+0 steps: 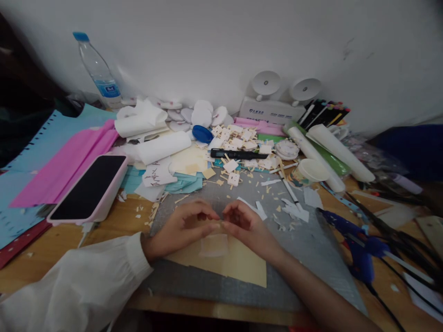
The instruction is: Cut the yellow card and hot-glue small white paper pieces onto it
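My left hand [188, 226] and my right hand [251, 228] meet over the grey cutting mat [290, 258], fingertips almost touching. Each has thumb and fingers brought together in a pinch. Whatever lies between the tips is too small and blurred to make out. Just below them is a sheet of pale yellow paper [245, 265], partly covered by a small whitish translucent piece [213, 246]. Beyond my fingers lie white paper strips [261, 210] and many yellowish scraps.
Behind the mat spreads a pile of small white squares with faces [233, 179], crossed by a black pen [238, 154]. A blue glue gun [360, 249] and scissors [398, 230] lie right, near a paper cup [311, 170]. Left are a phone [92, 186] and a water bottle [98, 69].
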Action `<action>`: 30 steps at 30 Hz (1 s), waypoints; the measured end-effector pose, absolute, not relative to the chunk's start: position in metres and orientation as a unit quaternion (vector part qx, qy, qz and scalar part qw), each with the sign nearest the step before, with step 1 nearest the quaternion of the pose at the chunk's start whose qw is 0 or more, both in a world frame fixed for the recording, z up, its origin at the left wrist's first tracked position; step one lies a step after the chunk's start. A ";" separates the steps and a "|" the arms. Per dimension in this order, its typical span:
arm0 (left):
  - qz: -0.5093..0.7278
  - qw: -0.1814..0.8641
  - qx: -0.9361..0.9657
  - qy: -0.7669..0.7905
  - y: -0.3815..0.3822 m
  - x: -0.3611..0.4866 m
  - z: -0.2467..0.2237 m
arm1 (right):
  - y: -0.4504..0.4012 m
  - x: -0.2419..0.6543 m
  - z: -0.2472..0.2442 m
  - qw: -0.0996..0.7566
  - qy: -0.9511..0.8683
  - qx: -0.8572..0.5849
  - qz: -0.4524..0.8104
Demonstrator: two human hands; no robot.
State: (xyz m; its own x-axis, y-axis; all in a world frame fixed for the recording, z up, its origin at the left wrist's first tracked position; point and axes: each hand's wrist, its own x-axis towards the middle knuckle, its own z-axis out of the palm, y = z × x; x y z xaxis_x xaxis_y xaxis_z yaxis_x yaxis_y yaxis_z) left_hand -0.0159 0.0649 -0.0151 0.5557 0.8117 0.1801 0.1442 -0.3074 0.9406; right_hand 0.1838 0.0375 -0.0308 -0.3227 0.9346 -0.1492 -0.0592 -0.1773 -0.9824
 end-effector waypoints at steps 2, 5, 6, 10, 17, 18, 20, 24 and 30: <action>0.337 0.522 0.711 0.329 0.064 -0.015 -0.015 | 0.037 0.182 -0.032 0.394 -0.505 -0.426 0.639; 0.337 0.558 0.692 0.310 0.062 -0.014 -0.017 | 0.036 0.180 -0.033 0.395 -0.502 -0.428 0.639; 0.337 0.565 0.689 0.305 0.062 -0.013 -0.018 | 0.036 0.180 -0.033 0.395 -0.503 -0.428 0.639; 0.327 0.565 0.695 0.302 0.061 -0.014 -0.017 | 0.035 0.181 -0.034 0.397 -0.505 -0.431 0.633; 0.294 0.562 0.737 0.232 0.063 -0.017 -0.007 | 0.036 0.190 -0.029 0.346 -0.559 -0.438 0.614; 0.291 0.560 0.741 0.228 0.064 -0.017 -0.006 | 0.037 0.192 -0.028 0.340 -0.563 -0.438 0.613; 0.291 0.553 0.746 0.231 0.065 -0.019 -0.005 | 0.039 0.198 -0.024 0.342 -0.569 -0.443 0.603; 0.303 0.549 0.733 0.264 0.067 -0.024 -0.004 | 0.044 0.208 -0.016 0.325 -0.627 -0.468 0.531; 0.291 0.547 0.705 0.344 0.064 -0.023 -0.006 | 0.044 0.213 -0.012 0.173 -0.819 -0.404 0.368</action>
